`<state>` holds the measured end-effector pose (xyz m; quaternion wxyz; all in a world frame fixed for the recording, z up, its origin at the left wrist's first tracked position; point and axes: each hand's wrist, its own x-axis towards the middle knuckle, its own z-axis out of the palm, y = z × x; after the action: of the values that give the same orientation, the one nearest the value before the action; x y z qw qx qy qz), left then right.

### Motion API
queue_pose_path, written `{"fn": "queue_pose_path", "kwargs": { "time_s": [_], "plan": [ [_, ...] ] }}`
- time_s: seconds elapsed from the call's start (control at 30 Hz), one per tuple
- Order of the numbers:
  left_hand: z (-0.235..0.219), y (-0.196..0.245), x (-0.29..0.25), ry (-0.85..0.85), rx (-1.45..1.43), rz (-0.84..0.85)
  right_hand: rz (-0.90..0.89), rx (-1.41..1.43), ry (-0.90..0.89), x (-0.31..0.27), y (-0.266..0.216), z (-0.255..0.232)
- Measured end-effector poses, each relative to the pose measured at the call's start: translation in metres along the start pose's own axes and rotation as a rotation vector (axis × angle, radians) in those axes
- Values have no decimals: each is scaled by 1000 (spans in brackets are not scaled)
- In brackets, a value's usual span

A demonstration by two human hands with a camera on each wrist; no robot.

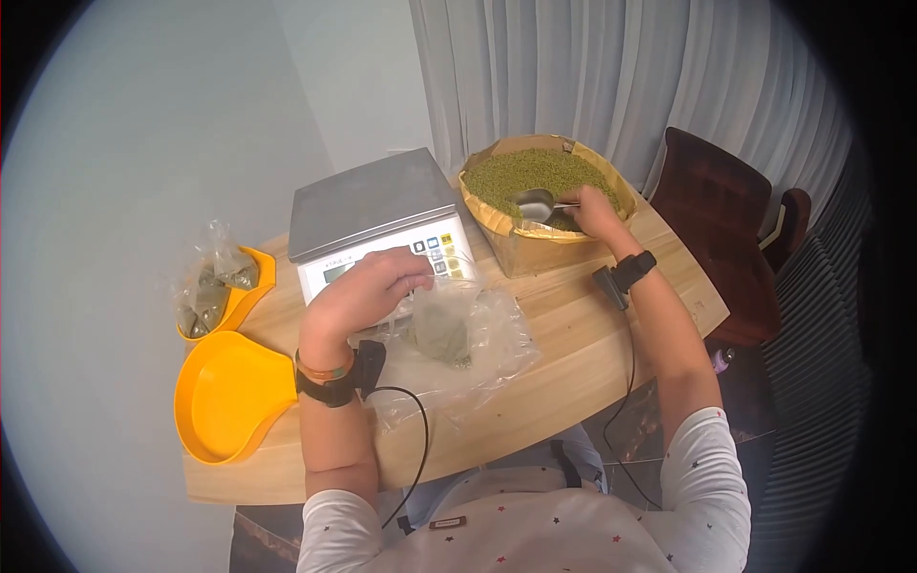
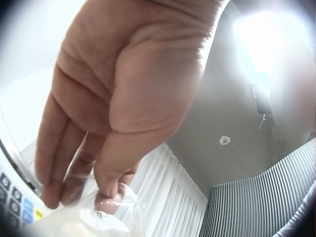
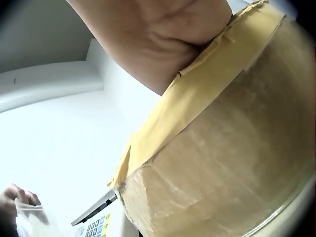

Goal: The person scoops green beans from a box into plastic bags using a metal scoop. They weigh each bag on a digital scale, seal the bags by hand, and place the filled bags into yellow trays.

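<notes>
Metal scoop (image 1: pixel 535 206), pointing left, in box (image 1: pixel 523 252) by far edge of worktop (image 1: pixel 568 329); fingers of right hand (image 1: pixel 596 212) curled round handle. Bag (image 1: pixel 442 329) left of scoop, toward near edge, pinched by left hand's (image 1: pixel 371 288) fingers.

The left forearm (image 1: pixel 336 454) and right forearm (image 1: pixel 669 334) reach over the near edge of the table (image 1: pixel 573 344), the left hand (image 1: pixel 368 286) bent inward left of its middle, thumb and fingers pinched, the right hand (image 1: pixel 598 213) extended farther, toward the far edge at right, fingers curled in a grip.
</notes>
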<state>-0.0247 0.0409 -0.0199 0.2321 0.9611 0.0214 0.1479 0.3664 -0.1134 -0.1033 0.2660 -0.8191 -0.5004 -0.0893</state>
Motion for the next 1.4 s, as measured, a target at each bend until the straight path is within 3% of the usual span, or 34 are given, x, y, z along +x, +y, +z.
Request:
{"fn": "queue_pose_path", "kwargs": {
  "time_s": [0.07, 0.13, 0.33, 0.43, 0.67, 0.77, 0.87, 1.03, 1.13, 1.27, 1.4],
  "plan": [
    [1, -1, 0, -3, -1, 0, 9, 101, -33, 3, 11, 4],
    [1, -2, 0, -4, 0, 2, 135, 367, -140, 4, 12, 3],
    [-1, 3, 1, -42, 5, -92, 318, 660, -108, 2, 8, -5],
    [-2, 6, 1, -87, -25, -151, 290, 735, 1, 1, 8, -1],
    [-1, 5, 1, -93, -39, -153, 244, 598, 42, -6, -4, -12],
    [0, 3, 0, -93, -34, -158, 128, 563, 35, -4, -5, -18],
    [-3, 4, 1, -103, -26, -149, 99, 592, -43, -16, -40, -53],
    [1, -2, 0, -51, -35, -101, -27, 736, -274, -27, -82, -82],
    [-3, 2, 0, -81, -40, -106, -107, 652, -368, -29, -98, -88],
    [-1, -1, -2, -66, -14, -98, -231, 515, -370, -36, -124, -97],
    [3, -4, -4, -46, -26, -87, -395, 232, -245, -44, -148, -101]
  ]
}}
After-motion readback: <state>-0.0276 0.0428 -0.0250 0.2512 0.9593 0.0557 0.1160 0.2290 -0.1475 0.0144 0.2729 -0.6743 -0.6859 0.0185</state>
